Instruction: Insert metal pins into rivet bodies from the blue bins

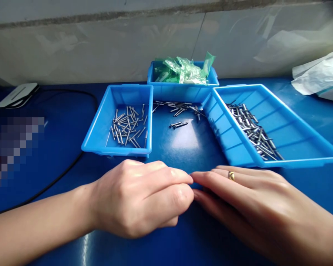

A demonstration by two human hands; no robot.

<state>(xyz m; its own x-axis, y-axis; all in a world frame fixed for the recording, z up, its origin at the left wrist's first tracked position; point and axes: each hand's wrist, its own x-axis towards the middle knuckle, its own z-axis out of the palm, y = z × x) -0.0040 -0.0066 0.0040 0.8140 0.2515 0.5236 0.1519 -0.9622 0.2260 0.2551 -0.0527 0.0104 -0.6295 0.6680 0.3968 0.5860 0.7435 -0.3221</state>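
My left hand (138, 197) and my right hand (255, 203) meet fingertip to fingertip low over the blue table (188, 144), just in front of the trays. The left thumb and forefinger are pinched together. The right fingers lie stretched out and close together, with a gold ring on one. Whatever may sit between the fingertips is hidden. Beyond the left hand stands a blue tray (100, 133) with several short screws (127, 127). Beyond the right hand, a larger blue tray (294, 147) holds a row of longer screws (252, 131).
A third blue tray (180, 90) at the back holds green plastic bags (184, 70). Loose screws (179, 107) lie on the table between the trays. A black cable (58, 177) curves along the left, near a white device (18, 94). White plastic (319, 75) lies far right.
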